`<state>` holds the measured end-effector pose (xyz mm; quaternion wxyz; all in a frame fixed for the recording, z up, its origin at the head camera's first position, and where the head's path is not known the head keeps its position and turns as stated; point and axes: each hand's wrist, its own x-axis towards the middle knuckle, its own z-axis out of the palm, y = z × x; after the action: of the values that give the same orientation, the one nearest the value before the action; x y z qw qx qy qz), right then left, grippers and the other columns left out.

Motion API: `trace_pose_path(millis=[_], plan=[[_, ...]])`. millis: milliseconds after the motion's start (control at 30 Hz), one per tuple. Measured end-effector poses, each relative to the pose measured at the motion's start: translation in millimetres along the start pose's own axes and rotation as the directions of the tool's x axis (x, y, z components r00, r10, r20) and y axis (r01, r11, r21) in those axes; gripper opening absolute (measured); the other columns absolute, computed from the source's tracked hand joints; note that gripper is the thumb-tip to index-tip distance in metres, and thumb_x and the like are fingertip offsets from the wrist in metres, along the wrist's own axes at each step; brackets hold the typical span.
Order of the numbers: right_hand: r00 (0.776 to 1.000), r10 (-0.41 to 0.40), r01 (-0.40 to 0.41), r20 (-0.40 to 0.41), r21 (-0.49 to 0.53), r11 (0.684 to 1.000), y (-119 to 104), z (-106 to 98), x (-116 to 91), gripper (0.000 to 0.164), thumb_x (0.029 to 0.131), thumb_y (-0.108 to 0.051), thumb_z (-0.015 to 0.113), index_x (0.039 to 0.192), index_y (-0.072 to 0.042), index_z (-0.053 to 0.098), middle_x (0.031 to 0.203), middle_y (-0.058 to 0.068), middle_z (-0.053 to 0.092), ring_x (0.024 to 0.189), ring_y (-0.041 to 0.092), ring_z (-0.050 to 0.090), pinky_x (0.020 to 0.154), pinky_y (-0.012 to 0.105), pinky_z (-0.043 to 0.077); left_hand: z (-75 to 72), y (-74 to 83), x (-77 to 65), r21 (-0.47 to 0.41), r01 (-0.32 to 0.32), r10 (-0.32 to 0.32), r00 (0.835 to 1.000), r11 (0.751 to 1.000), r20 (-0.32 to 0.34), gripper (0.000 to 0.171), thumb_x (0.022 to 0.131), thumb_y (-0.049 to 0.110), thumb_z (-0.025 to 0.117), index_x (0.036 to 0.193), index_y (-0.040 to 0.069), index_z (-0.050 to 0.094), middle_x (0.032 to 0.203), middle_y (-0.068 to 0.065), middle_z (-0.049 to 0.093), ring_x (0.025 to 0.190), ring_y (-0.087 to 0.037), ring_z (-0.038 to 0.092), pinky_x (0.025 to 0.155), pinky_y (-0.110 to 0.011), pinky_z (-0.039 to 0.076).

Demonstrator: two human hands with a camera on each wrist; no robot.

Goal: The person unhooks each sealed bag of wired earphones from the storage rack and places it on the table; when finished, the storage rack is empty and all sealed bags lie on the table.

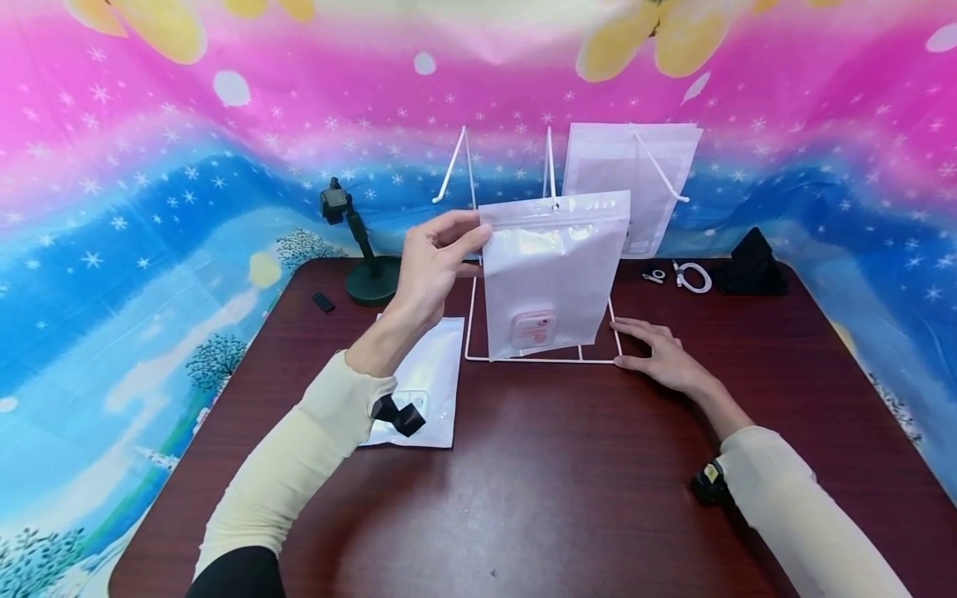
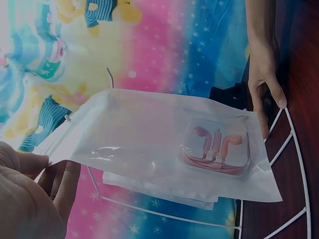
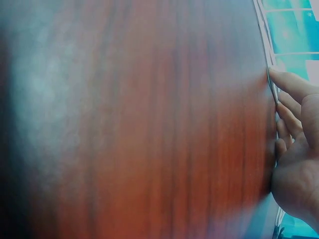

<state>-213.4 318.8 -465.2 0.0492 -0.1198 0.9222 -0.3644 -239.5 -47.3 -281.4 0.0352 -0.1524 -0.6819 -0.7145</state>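
My left hand [image 1: 434, 266] pinches the upper left edge of a white zip bag [image 1: 553, 274] between thumb and fingers. Inside the bag, a clear case with pink wired earphones [image 2: 214, 147] shows through the plastic. The bag's top hole is at the tip of the middle hook [image 1: 552, 162] of a white wire rack [image 1: 542, 360]. My right hand [image 1: 661, 357] rests by the rack's front right corner, its thumb and extended fingers touching the base wire. A second white bag [image 1: 437, 374] with an earphone case lies flat on the table, partly behind my left forearm.
More white bags [image 1: 598, 158] hang from the rack's right hook; the left hook [image 1: 450, 166] holds nothing. A green-based stand [image 1: 371, 281] and a small black object [image 1: 323, 301] are at the back left. At the right are a coiled white cable [image 1: 694, 278] and a black holder [image 1: 753, 266].
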Motion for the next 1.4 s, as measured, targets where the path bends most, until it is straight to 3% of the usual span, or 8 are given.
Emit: trace_pose_path(millis=[233,467,667,900,1100,1267,1400], plan=[[1.0,0.0,0.0,0.001,-0.004,1.0,2.4,-0.4,-0.5,0.065,0.1,-0.028,0.071,0.157,-0.01,0.046,0.166,0.017,0.032,0.146,0.047,0.022,0.11,0.071,0.015,-3.6,5.6,-10.9,-0.007,-0.027,0.027,1.0,1.0,0.015,0.031,0.098,0.016,0.074,0.126,0.003,0.073,0.116,-0.014,0.074,0.097,-0.025,0.074,0.076,-0.038,0.064],[1.0,0.002,-0.002,-0.004,0.005,1.0,2.8,-0.3,0.0,0.065,0.1,-0.028,0.072,0.157,-0.01,0.046,0.166,0.017,0.032,0.145,0.046,0.023,0.11,0.071,0.015,-19.0,11.2,-30.1,0.02,-0.082,0.082,0.997,0.996,0.015,0.03,0.099,0.013,0.073,0.125,-0.002,0.072,0.11,-0.011,0.075,0.089,-0.021,0.075,0.074,-0.038,0.064],[1.0,-0.004,0.004,-0.006,0.003,1.0,4.1,1.1,0.4,0.065,0.1,-0.028,0.071,0.157,-0.01,0.045,0.166,0.017,0.032,0.146,0.046,0.023,0.111,0.071,0.013,-47.6,11.3,-47.2,0.004,-0.082,0.082,0.996,0.997,-0.042,0.026,0.097,0.01,0.074,0.119,-0.003,0.073,0.098,-0.004,0.076,0.079,-0.021,0.075,0.07,-0.039,0.064],[1.0,-0.002,0.002,-0.007,0.003,1.0,5.6,0.3,0.1,0.065,0.1,-0.027,0.072,0.157,-0.011,0.046,0.166,0.015,0.033,0.147,0.044,0.022,0.112,0.069,0.013,-90.5,4.9,-66.3,-0.012,-0.061,0.058,0.986,0.998,-0.158,0.016,0.093,0.007,0.078,0.109,0.005,0.079,0.095,-0.003,0.076,0.077,-0.015,0.073,0.066,-0.031,0.063],[1.0,-0.008,0.008,0.002,0.0,1.0,3.6,0.8,0.5,0.065,0.101,-0.029,0.07,0.158,-0.01,0.045,0.166,0.017,0.032,0.146,0.045,0.023,0.112,0.071,0.013,-128.8,11.4,-82.4,-0.07,-0.078,0.054,0.953,0.995,-0.297,0.016,0.092,0.002,0.077,0.108,0.001,0.079,0.094,-0.005,0.078,0.075,-0.015,0.074,0.065,-0.028,0.062],[1.0,-0.01,0.01,-0.004,0.001,1.0,1.8,1.6,0.4,0.064,0.1,-0.026,0.071,0.157,-0.01,0.046,0.166,0.017,0.033,0.146,0.045,0.023,0.111,0.071,0.014,-164.0,19.3,-92.8,-0.152,-0.109,0.034,0.903,0.982,-0.428,0.016,0.089,-0.004,0.078,0.105,-0.002,0.078,0.092,-0.008,0.079,0.072,-0.014,0.073,0.061,-0.026,0.06],[1.0,-0.01,0.01,-0.008,-0.001,1.0,2.3,1.6,0.2,0.064,0.1,-0.026,0.071,0.157,-0.009,0.046,0.166,0.017,0.033,0.145,0.046,0.023,0.11,0.07,0.015,-190.8,27.4,-100.7,-0.2,-0.138,0.014,0.854,0.97,-0.521,0.02,0.086,-0.008,0.079,0.106,-0.005,0.077,0.092,-0.009,0.078,0.074,-0.015,0.073,0.056,-0.024,0.058]])
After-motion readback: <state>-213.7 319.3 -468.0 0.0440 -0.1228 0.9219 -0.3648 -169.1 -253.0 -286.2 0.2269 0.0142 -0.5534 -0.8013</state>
